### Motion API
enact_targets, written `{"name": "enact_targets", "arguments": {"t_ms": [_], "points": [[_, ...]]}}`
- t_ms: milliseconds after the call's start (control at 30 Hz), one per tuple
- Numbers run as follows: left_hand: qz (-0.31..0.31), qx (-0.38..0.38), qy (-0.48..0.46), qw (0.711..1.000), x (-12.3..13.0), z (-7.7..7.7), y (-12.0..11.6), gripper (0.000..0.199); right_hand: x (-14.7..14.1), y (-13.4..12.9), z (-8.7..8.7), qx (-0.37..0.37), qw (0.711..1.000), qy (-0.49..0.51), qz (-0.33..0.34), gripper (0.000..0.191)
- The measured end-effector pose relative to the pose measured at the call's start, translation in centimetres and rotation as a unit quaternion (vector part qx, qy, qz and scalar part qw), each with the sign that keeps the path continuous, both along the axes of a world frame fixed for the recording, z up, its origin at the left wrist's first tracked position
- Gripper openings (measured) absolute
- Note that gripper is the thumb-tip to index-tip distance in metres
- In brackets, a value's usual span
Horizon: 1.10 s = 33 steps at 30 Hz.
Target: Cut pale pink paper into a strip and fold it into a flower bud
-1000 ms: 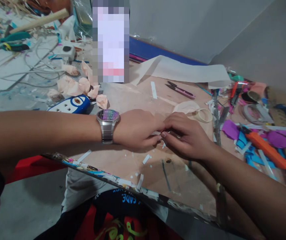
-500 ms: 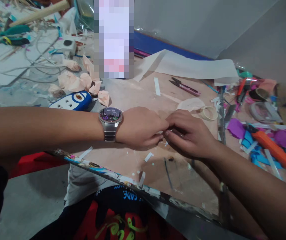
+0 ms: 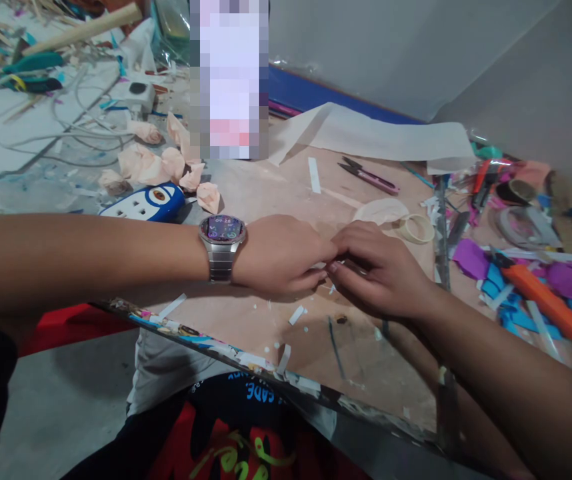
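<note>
Head view: left hand (image 3: 283, 257) and right hand (image 3: 379, 270) meet fingertip to fingertip over the worktop (image 3: 266, 193), both looking pinched on a small pale piece (image 3: 321, 265) between them. Mostly hidden, so long axis can't be told; neither hand clearly nearer

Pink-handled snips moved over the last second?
No, no visible shift either way: the pink-handled snips keep their spot right of the white paper strip on the tabletop. Only the whole view slid.

09:28 on the lit wristwatch (image 3: 223, 230) face, blue letters on the dark garment (image 3: 231, 403), seemingly "EADE", partly in folds
</note>
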State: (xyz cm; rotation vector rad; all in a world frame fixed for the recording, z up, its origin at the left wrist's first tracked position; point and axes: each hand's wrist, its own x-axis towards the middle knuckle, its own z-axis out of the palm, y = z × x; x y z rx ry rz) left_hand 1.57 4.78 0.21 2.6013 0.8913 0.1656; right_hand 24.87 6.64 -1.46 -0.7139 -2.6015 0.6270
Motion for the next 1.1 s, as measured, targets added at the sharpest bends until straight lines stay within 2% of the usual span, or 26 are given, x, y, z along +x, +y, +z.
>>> {"name": "enact_targets", "arguments": {"t_ms": [800,1100], "points": [[-0.002,0.003,-0.008,1.0,-0.02,-0.24,0.01,0.028,0.01,-0.01,-0.06,-0.002,1.0,-0.004,0.001,0.009],[-0.005,0.05,0.023,0.998,0.2,-0.29,-0.34,0.031,-0.09,-0.07,0.08,-0.006,1.0,-0.01,-0.008,0.005]]}}
